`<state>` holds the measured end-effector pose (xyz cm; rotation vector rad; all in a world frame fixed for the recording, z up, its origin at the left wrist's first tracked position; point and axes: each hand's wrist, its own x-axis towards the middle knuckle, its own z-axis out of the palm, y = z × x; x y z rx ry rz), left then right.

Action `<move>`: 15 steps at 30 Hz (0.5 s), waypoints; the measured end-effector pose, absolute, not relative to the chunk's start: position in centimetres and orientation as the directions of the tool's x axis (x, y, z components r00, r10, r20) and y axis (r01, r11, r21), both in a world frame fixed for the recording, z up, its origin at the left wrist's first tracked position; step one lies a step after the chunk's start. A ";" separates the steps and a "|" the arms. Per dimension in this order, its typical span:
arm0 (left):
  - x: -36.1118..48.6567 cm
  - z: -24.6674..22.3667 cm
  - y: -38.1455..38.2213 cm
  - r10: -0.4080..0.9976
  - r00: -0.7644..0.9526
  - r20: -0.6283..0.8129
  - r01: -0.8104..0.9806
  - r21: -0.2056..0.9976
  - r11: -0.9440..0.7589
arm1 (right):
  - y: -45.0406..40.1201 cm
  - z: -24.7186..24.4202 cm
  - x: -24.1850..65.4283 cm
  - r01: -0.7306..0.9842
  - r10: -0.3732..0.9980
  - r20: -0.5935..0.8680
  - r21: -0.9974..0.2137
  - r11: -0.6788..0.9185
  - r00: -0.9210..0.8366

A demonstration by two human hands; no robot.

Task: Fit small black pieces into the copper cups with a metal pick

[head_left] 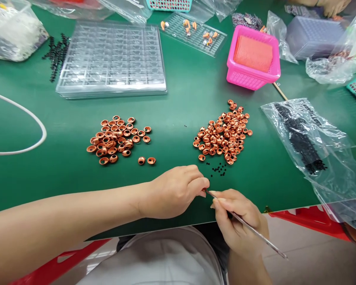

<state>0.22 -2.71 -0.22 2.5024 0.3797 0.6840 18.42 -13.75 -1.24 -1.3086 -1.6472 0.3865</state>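
My left hand (178, 190) is closed near the table's front edge, its fingertips pinching a small copper-coloured piece that is mostly hidden. My right hand (240, 217) grips a thin metal tool (255, 232) like a pen, and the tool's tip meets the piece at my left fingertips. Just beyond my hands lie several tiny black bits (218, 169). Behind them is a dense pile of copper-coloured cups (222, 134). A second, looser group of copper cups (115, 136) sits to the left, above my left forearm; dark holes show in many of them.
Stacked clear plastic trays (112, 59) lie at the back left beside black strips (57, 55). A pink basket (252, 79) with an orange-red block stands behind the right pile. Plastic bags (302, 134) cover the right side, and a white cable (43, 130) loops at the left.
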 end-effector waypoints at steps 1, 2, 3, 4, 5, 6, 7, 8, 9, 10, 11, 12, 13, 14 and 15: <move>0.2 -0.3 -2.7 0.384 0.837 0.390 0.130 0.539 -0.832 | -13.7 -1.2 18.4 0.587 0.875 0.483 -0.717 0.377 0.028; 0.2 -0.4 -2.7 0.384 0.838 0.388 0.133 0.537 -0.833 | -13.6 -1.2 18.4 0.595 0.875 0.484 -0.710 0.377 0.023; 0.2 -0.4 -2.7 0.386 0.838 0.386 0.135 0.539 -0.831 | -13.5 -1.1 18.4 0.596 0.874 0.486 -0.709 0.378 0.023; 0.2 -0.4 -2.7 0.394 0.835 0.384 0.139 0.547 -0.826 | -13.5 -1.2 18.4 0.590 0.874 0.486 -0.712 0.380 0.024; 0.3 -0.5 -2.7 0.405 0.831 0.382 0.141 0.560 -0.817 | -13.4 -1.2 18.3 0.583 0.875 0.483 -0.719 0.378 0.028; 0.3 -0.5 -2.7 0.419 0.825 0.380 0.142 0.577 -0.804 | -13.4 -1.3 18.3 0.574 0.877 0.480 -0.729 0.374 0.038; 0.3 -0.5 -2.7 0.433 0.818 0.377 0.142 0.598 -0.789 | -13.4 -1.4 18.2 0.565 0.877 0.477 -0.739 0.368 0.053; 0.4 -0.5 -2.7 0.447 0.813 0.374 0.139 0.621 -0.771 | -13.5 -1.5 18.2 0.555 0.877 0.475 -0.750 0.359 0.075; 0.4 -0.5 -2.6 0.457 0.808 0.371 0.131 0.644 -0.754 | -13.5 -1.6 18.1 0.545 0.874 0.476 -0.761 0.352 0.100; 0.5 -0.5 -2.5 0.465 0.806 0.367 0.122 0.666 -0.736 | -13.6 -1.7 18.0 0.536 0.870 0.477 -0.771 0.345 0.126; 0.5 -0.5 -2.5 0.471 0.804 0.363 0.112 0.686 -0.719 | -13.7 -1.7 18.0 0.528 0.865 0.479 -0.778 0.341 0.148; 0.5 -0.5 -2.4 0.477 0.802 0.361 0.102 0.703 -0.704 | -13.7 -1.8 18.0 0.523 0.861 0.482 -0.783 0.339 0.164; 0.5 -0.5 -2.3 0.482 0.800 0.358 0.095 0.717 -0.691 | -13.8 -1.8 17.9 0.520 0.859 0.482 -0.786 0.336 0.174; 0.5 -0.5 -2.2 0.487 0.798 0.355 0.092 0.728 -0.680 | -13.8 -1.9 17.9 0.518 0.859 0.479 -0.788 0.331 0.179; 0.5 -0.5 -2.2 0.493 0.796 0.350 0.092 0.736 -0.670 | -13.9 -1.9 17.9 0.517 0.862 0.474 -0.791 0.327 0.180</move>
